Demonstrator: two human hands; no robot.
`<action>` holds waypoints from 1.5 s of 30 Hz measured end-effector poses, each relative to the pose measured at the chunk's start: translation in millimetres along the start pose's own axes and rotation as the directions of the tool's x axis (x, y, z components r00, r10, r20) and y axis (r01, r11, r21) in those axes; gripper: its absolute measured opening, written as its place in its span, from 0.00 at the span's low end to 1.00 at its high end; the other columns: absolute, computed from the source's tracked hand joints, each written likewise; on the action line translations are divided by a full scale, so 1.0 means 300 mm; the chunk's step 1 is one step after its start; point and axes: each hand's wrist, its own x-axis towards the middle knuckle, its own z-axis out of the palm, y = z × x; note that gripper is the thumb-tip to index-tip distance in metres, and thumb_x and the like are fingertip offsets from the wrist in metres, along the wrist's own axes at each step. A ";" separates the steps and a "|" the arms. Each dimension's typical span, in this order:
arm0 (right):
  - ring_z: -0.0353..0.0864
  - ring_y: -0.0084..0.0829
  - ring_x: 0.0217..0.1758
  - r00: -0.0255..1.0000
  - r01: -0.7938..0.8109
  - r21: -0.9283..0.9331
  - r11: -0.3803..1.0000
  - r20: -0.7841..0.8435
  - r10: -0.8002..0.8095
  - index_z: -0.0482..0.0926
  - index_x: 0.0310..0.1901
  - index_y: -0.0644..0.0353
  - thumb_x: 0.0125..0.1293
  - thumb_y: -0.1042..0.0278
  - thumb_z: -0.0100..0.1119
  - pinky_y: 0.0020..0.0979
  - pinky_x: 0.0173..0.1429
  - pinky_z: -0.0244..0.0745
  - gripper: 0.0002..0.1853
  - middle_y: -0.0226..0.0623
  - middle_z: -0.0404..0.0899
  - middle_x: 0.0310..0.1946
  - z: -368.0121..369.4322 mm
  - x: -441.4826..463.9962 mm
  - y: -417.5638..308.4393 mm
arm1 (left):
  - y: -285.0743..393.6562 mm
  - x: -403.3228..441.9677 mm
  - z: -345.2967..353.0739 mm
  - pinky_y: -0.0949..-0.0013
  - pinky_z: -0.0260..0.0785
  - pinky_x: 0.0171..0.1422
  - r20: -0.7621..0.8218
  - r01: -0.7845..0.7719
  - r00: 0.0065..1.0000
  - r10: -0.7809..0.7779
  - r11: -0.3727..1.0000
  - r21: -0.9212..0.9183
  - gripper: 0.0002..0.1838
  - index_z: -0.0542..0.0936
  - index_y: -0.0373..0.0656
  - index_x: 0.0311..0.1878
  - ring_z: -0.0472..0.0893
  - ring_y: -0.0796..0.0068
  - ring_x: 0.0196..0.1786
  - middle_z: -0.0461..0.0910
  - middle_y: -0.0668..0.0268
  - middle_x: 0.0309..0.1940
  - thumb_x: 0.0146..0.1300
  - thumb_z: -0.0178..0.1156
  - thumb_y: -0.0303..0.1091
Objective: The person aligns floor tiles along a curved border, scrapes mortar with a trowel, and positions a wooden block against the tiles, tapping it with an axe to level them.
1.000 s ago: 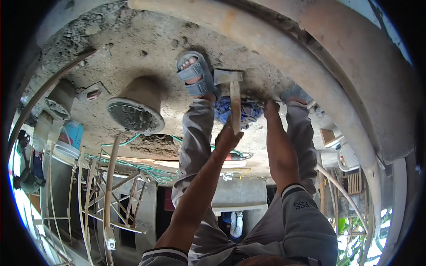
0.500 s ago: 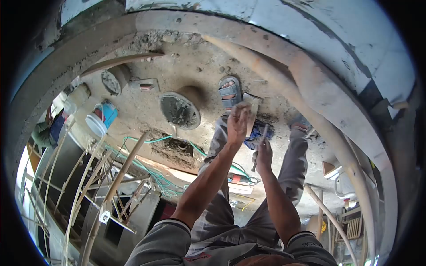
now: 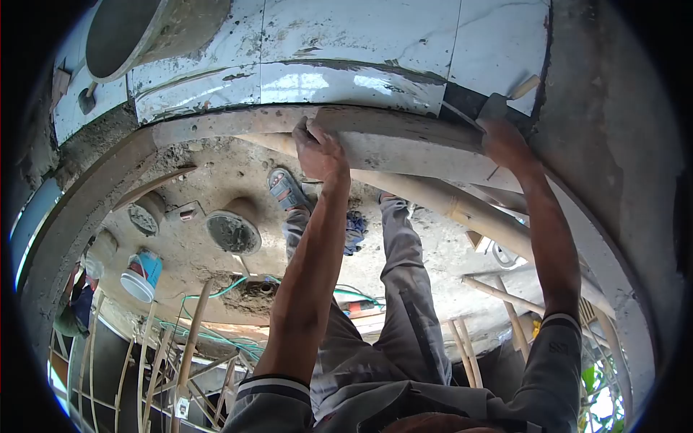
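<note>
My left hand (image 3: 323,153) is closed at the near edge of the long pale beam (image 3: 411,153), its fingers curled over the upper side. Farther right, my right hand (image 3: 507,144) is wrapped round a slim, stick-like tool (image 3: 462,115). One end of it points up and left over the white tiles, and a thin dark end shows below the hand; its exact kind is unclear. Just beyond my right hand lies a trowel (image 3: 494,107) with a wooden handle, over a dark gap between tiles.
White tiles (image 3: 346,36) cover the raised surface, with a large bucket (image 3: 155,29) at upper left. Below are a mortar-filled bucket (image 3: 234,232), a blue paint pail (image 3: 141,274), a bamboo pole (image 3: 440,198) and green hose (image 3: 216,294). Another person's clothing (image 3: 74,310) shows at far left.
My view has tilted up to the tiled surface. Both hands have moved from above the floor up to the beam, the right one carrying the slim tool.
</note>
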 end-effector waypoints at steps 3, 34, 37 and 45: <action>0.79 0.54 0.44 0.940 0.044 0.002 0.999 0.339 -0.042 0.80 0.36 0.63 0.57 0.73 0.48 0.47 0.49 0.74 0.10 0.55 0.80 0.36 0.011 0.167 0.037 | 0.026 -0.016 0.025 0.49 0.67 0.46 -0.164 0.075 0.985 -0.059 0.993 0.091 0.23 0.79 0.47 0.48 0.78 0.46 0.42 0.80 0.54 0.43 0.66 0.41 0.50; 0.77 0.54 0.50 0.948 -0.212 0.157 0.965 0.274 0.163 0.79 0.42 0.67 0.54 0.71 0.49 0.45 0.57 0.70 0.16 0.58 0.79 0.42 0.402 0.285 0.012 | 0.045 -0.007 0.038 0.49 0.66 0.47 -0.205 0.153 0.974 -0.094 0.944 0.293 0.24 0.81 0.51 0.43 0.78 0.45 0.43 0.81 0.55 0.41 0.61 0.38 0.52; 0.77 0.53 0.51 0.936 -0.250 0.192 0.949 0.298 0.186 0.79 0.42 0.68 0.54 0.71 0.50 0.45 0.57 0.70 0.16 0.58 0.79 0.41 0.399 0.290 0.018 | 0.050 -0.007 0.040 0.49 0.66 0.47 -0.194 0.227 0.965 -0.175 0.928 0.295 0.25 0.81 0.51 0.43 0.78 0.46 0.44 0.81 0.56 0.42 0.61 0.38 0.53; 0.78 0.52 0.50 0.944 -0.162 0.209 0.964 0.319 0.090 0.80 0.42 0.68 0.55 0.72 0.48 0.43 0.55 0.71 0.16 0.59 0.79 0.42 0.364 0.276 0.040 | 0.055 -0.009 0.042 0.49 0.66 0.47 -0.206 0.216 0.965 -0.161 0.936 0.276 0.25 0.81 0.51 0.43 0.78 0.45 0.44 0.81 0.55 0.42 0.61 0.38 0.53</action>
